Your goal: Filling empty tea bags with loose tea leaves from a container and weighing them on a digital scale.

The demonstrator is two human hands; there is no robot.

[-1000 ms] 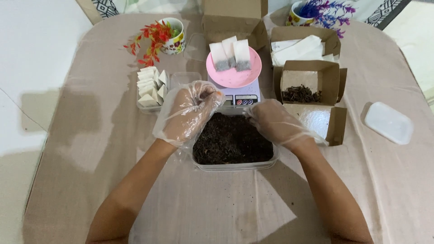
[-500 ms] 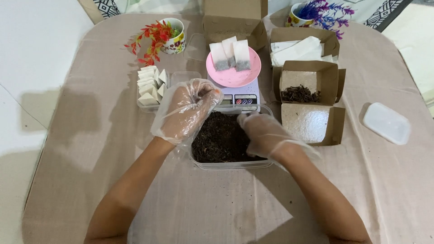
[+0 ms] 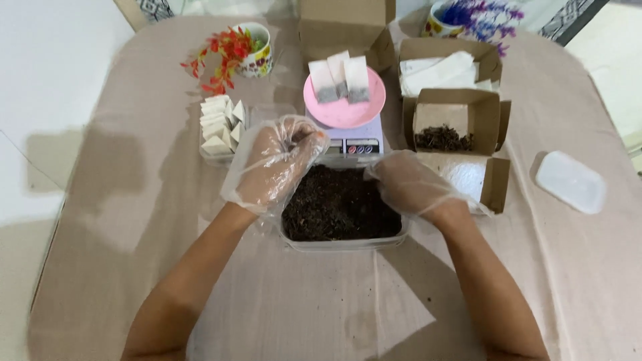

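**Right hand back at the far edge of the tea tub**

Spread across a beige-clothed table (image 3: pixel 134 200): a clear plastic tub (image 3: pixel 344 242) of dark loose tea (image 3: pixel 334 204) at centre, with a scale and pink dish (image 3: pixel 344 110) of three filled tea bags (image 3: pixel 340 81) just behind.

To the right, a brown carton (image 3: pixel 458 124) holding a small heap of leaves, and a white lid (image 3: pixel 570 182) well apart.

Left hand (image 3: pixel 271 167), in a loose clear glove, curled over the tub's left rim, fingers bunched near the top corner; contents of the grip impossible to tell.

Right hand (image 3: pixel 411 187), gloved too, moved since half a second ago from the middle of the tea to the tub's far right edge, fingers bent together, possibly pinching leaves — not clear.

Tub itself unmoved.
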